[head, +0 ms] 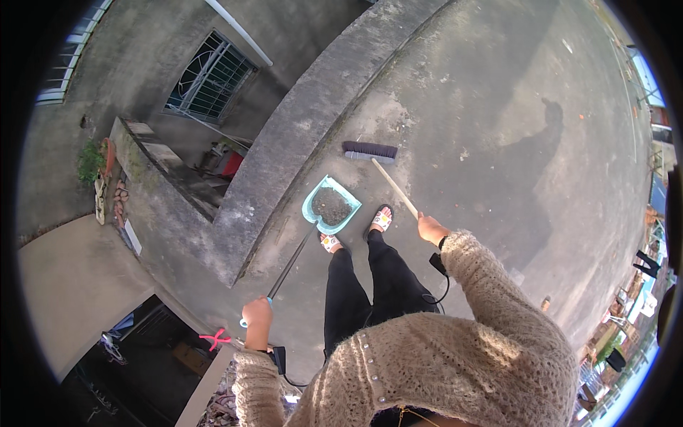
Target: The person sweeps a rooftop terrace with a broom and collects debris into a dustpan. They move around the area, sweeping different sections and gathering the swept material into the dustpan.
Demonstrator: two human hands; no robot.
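My left hand (257,316) grips the dark handle of a long-handled dustpan near its light-blue end. The pan of this dustpan (353,200) is light blue, and a heap of grey-brown dirt (332,206) lies in it, just in front of my feet. In my right hand (431,228) is the pale wooden handle of a push broom (395,188). Its head, with dark purple bristles (370,148), rests on the concrete floor beyond the pan and slightly to the right. The broom head and the dustpan are apart.
A low concrete parapet (299,115) runs along the left, with a stairwell and a barred window (211,77) beyond it. A potted plant (93,160) stands at far left. A pink ribbon (215,338) lies near my left hand. Concrete floor (480,80) spreads to the right, with scattered bits on it.
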